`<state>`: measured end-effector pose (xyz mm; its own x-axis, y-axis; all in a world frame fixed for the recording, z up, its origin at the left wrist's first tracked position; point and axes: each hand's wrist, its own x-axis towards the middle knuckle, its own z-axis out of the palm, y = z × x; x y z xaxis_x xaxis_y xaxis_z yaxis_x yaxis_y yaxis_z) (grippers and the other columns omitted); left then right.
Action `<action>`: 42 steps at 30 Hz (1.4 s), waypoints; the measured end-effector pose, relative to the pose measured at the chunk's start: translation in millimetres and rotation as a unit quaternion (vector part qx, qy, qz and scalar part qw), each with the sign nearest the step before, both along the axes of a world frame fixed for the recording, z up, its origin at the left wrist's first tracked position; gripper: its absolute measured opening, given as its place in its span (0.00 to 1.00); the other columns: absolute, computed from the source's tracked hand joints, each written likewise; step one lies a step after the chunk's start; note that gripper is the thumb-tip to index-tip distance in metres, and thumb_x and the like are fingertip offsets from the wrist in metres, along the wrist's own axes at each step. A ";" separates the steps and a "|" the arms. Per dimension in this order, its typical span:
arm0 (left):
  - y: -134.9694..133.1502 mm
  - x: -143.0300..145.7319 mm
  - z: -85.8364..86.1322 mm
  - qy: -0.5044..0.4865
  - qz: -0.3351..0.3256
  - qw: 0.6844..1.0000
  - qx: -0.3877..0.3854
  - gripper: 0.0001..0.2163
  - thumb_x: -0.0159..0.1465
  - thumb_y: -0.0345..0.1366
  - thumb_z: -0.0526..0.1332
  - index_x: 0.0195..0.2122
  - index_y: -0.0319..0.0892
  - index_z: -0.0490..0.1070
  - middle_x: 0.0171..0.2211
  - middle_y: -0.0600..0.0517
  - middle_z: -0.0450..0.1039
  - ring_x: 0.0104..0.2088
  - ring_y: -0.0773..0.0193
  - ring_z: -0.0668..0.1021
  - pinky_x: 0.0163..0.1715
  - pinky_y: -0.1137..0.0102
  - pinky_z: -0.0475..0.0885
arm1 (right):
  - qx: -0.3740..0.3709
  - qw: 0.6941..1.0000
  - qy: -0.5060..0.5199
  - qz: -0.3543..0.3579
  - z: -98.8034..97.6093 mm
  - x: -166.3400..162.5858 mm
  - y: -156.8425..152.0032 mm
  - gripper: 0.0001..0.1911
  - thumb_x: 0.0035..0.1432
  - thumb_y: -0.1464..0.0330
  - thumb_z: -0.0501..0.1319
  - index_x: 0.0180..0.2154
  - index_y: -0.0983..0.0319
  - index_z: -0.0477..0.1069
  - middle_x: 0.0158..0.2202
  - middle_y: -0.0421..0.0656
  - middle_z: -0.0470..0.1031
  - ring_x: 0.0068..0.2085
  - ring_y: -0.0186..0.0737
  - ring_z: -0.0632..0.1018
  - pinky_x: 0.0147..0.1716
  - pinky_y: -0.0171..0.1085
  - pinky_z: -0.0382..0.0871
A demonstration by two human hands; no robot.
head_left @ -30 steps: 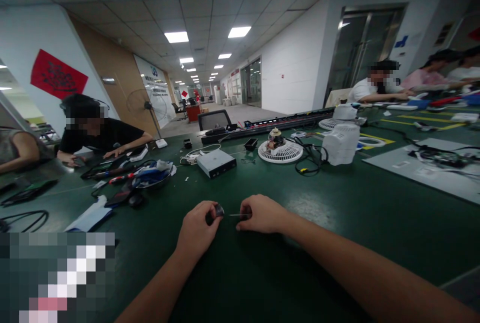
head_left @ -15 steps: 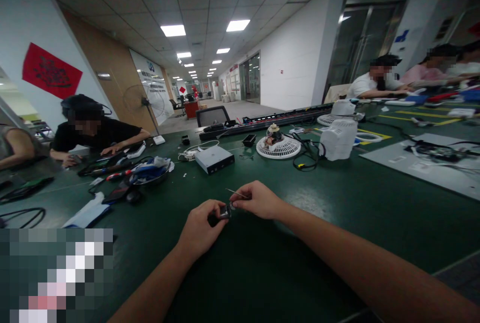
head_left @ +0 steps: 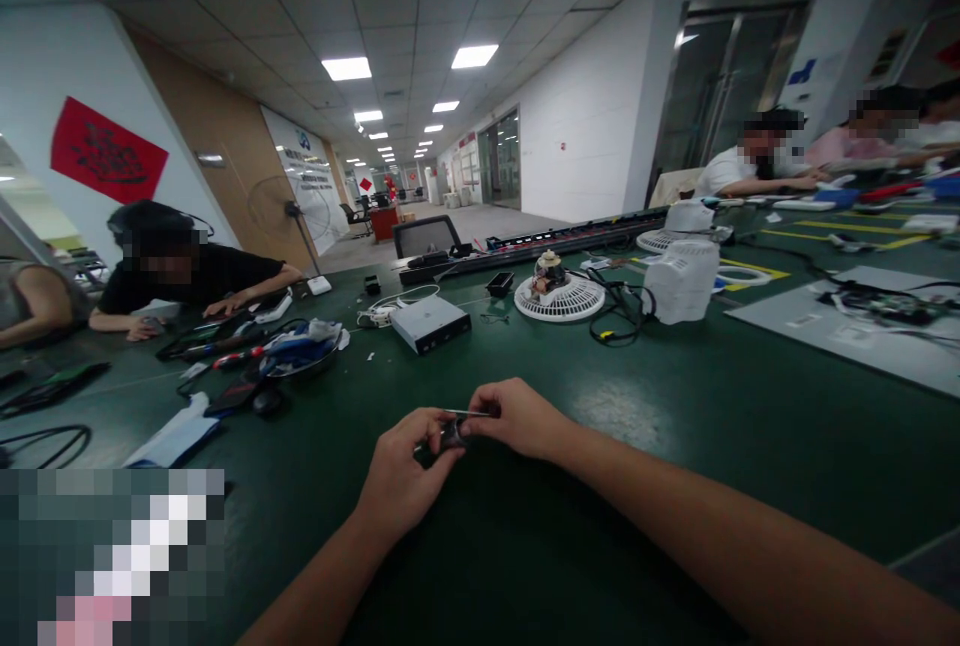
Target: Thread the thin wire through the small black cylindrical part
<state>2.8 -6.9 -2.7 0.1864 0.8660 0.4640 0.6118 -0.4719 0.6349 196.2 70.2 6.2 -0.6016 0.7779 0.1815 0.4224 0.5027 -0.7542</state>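
Above the green table top, my left hand (head_left: 409,461) is closed round a small dark cylindrical part (head_left: 451,434), gripping it between thumb and fingers. My right hand (head_left: 517,416) is closed in a pinch on a thin metal rod (head_left: 469,413), which points left and passes over the cylindrical part. The fingertips of my right hand reach the right end of that part. What exactly the small part is, and whether the rod touches it, I cannot make out.
Beyond my hands lie an optical disc drive (head_left: 430,323), a fan grille with a motor (head_left: 559,296) and a white plastic housing (head_left: 680,281). Cables and tools crowd the left, near a blue cloth (head_left: 300,346). A grey board (head_left: 862,321) lies right. Other people sit around the table.
My right hand has turned and come slightly lower, bringing the rod from a slant to nearly level over the small part. My left hand keeps its hold.
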 end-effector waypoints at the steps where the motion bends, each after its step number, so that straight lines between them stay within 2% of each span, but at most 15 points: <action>1: 0.1 0.4 -0.4 -0.004 0.001 1.000 0.001 0.12 0.58 0.30 0.64 0.24 0.44 0.59 0.43 0.50 0.76 0.47 0.58 0.77 0.45 0.64 0.73 | -0.021 1.000 0.009 0.005 0.6 0.9 1.6 0.10 0.52 0.62 0.67 0.31 0.63 0.76 0.24 0.38 0.74 0.25 0.32 0.71 0.23 0.31 0.60; 4: 0.1 2.0 -0.5 -0.013 -0.001 1.000 -0.001 0.10 0.60 0.30 0.62 0.27 0.44 0.59 0.45 0.50 0.74 0.45 0.59 0.77 0.44 0.64 0.73 | -0.107 0.992 0.052 0.039 0.7 4.8 7.1 0.11 0.50 0.63 0.67 0.32 0.64 0.76 0.24 0.38 0.73 0.23 0.31 0.70 0.21 0.30 0.62; 6: -0.7 2.7 -0.4 -0.003 -0.014 1.000 0.002 0.09 0.61 0.30 0.61 0.29 0.44 0.60 0.45 0.49 0.74 0.45 0.60 0.77 0.44 0.65 0.73 | -0.121 0.989 0.063 0.054 -0.2 6.9 8.0 0.13 0.47 0.62 0.69 0.34 0.64 0.76 0.25 0.38 0.74 0.24 0.31 0.71 0.22 0.30 0.63; 9: -2.1 1.8 -0.7 0.033 -0.042 0.999 0.009 0.08 0.59 0.29 0.62 0.30 0.45 0.62 0.44 0.49 0.75 0.46 0.59 0.77 0.44 0.65 0.73 | -0.051 0.997 0.031 0.051 -1.9 5.9 2.3 0.12 0.47 0.64 0.69 0.34 0.64 0.76 0.27 0.39 0.76 0.26 0.33 0.73 0.24 0.30 0.63; 12: -2.7 -0.2 -0.9 0.030 -0.034 0.999 0.015 0.09 0.59 0.29 0.62 0.29 0.44 0.61 0.43 0.49 0.75 0.45 0.59 0.77 0.44 0.65 0.73 | -0.004 0.999 0.028 0.035 -4.1 -1.1 -5.6 0.09 0.51 0.65 0.66 0.34 0.64 0.77 0.28 0.40 0.76 0.28 0.33 0.74 0.25 0.30 0.63; 16: -1.5 1.6 0.1 -0.014 -0.001 0.999 0.031 0.12 0.57 0.29 0.64 0.28 0.44 0.58 0.42 0.50 0.76 0.43 0.59 0.78 0.43 0.65 0.73 | -0.108 0.989 0.099 0.013 -5.4 -9.9 -4.9 0.12 0.52 0.62 0.66 0.34 0.65 0.74 0.28 0.41 0.76 0.26 0.32 0.73 0.23 0.30 0.62; 18: 0.3 3.6 0.5 -0.021 0.022 0.999 0.041 0.13 0.56 0.29 0.65 0.28 0.44 0.57 0.40 0.51 0.76 0.41 0.60 0.78 0.41 0.65 0.73 | -0.139 0.985 0.101 0.022 -2.4 -7.8 -0.8 0.14 0.53 0.62 0.65 0.37 0.66 0.73 0.29 0.41 0.76 0.26 0.32 0.73 0.23 0.30 0.62; 20: 3.0 4.2 0.3 -0.014 0.049 0.998 0.043 0.13 0.55 0.28 0.65 0.29 0.45 0.58 0.40 0.52 0.76 0.40 0.61 0.79 0.40 0.65 0.73 | -0.093 0.993 0.069 0.020 3.0 -0.4 2.9 0.14 0.57 0.63 0.62 0.42 0.65 0.71 0.30 0.42 0.76 0.26 0.33 0.73 0.24 0.32 0.63; 22: 5.9 2.4 -0.3 -0.001 0.075 0.997 0.035 0.12 0.55 0.28 0.65 0.30 0.45 0.59 0.39 0.53 0.76 0.40 0.61 0.78 0.40 0.65 0.73 | 0.038 0.999 0.014 0.005 8.7 9.1 4.8 0.10 0.60 0.68 0.59 0.43 0.64 0.71 0.31 0.42 0.77 0.30 0.35 0.74 0.28 0.33 0.63; 24: 7.8 -0.8 -0.9 0.013 0.091 0.996 0.023 0.11 0.55 0.29 0.65 0.30 0.44 0.61 0.38 0.53 0.76 0.38 0.62 0.78 0.39 0.65 0.73 | 0.140 0.988 -0.061 0.019 12.5 16.4 4.7 0.08 0.58 0.70 0.59 0.41 0.61 0.72 0.32 0.42 0.77 0.31 0.36 0.75 0.31 0.34 0.62; 26: 8.0 -3.6 -1.2 0.025 0.087 0.996 0.013 0.10 0.55 0.29 0.65 0.31 0.44 0.62 0.37 0.54 0.75 0.37 0.63 0.78 0.38 0.66 0.73 | 0.177 0.978 -0.098 0.046 13.9 18.8 2.8 0.08 0.58 0.69 0.59 0.40 0.60 0.73 0.31 0.41 0.77 0.31 0.36 0.75 0.31 0.34 0.62; 29: 6.1 -4.5 -0.5 0.036 0.063 0.997 0.011 0.09 0.56 0.30 0.65 0.31 0.44 0.62 0.37 0.55 0.75 0.35 0.64 0.77 0.35 0.68 0.72 | 0.198 0.971 -0.119 0.057 13.6 15.2 -1.2 0.09 0.59 0.69 0.58 0.41 0.59 0.74 0.32 0.40 0.78 0.32 0.36 0.76 0.31 0.34 0.62; 33: 6.1 -3.2 0.2 0.046 0.076 0.996 -0.008 0.09 0.56 0.31 0.64 0.33 0.44 0.64 0.37 0.54 0.75 0.34 0.64 0.77 0.35 0.68 0.72 | 0.225 0.960 -0.165 0.038 13.8 11.0 -4.8 0.09 0.57 0.68 0.59 0.39 0.59 0.75 0.34 0.42 0.79 0.34 0.40 0.77 0.33 0.36 0.62; 37: 8.4 -5.0 -1.4 0.055 0.057 0.997 -0.010 0.08 0.55 0.29 0.64 0.32 0.44 0.64 0.38 0.53 0.75 0.37 0.62 0.77 0.38 0.66 0.72 | 0.182 0.971 -0.144 0.064 12.9 12.2 -4.3 0.09 0.56 0.68 0.60 0.38 0.59 0.76 0.33 0.40 0.79 0.32 0.37 0.77 0.31 0.33 0.63; 42: 7.8 -4.5 -1.1 0.065 0.047 0.997 -0.004 0.07 0.56 0.29 0.63 0.31 0.45 0.64 0.38 0.53 0.76 0.38 0.62 0.77 0.38 0.67 0.72 | 0.162 0.978 -0.130 0.023 9.5 10.8 -2.2 0.08 0.55 0.69 0.60 0.37 0.59 0.77 0.31 0.41 0.79 0.31 0.36 0.76 0.30 0.33 0.63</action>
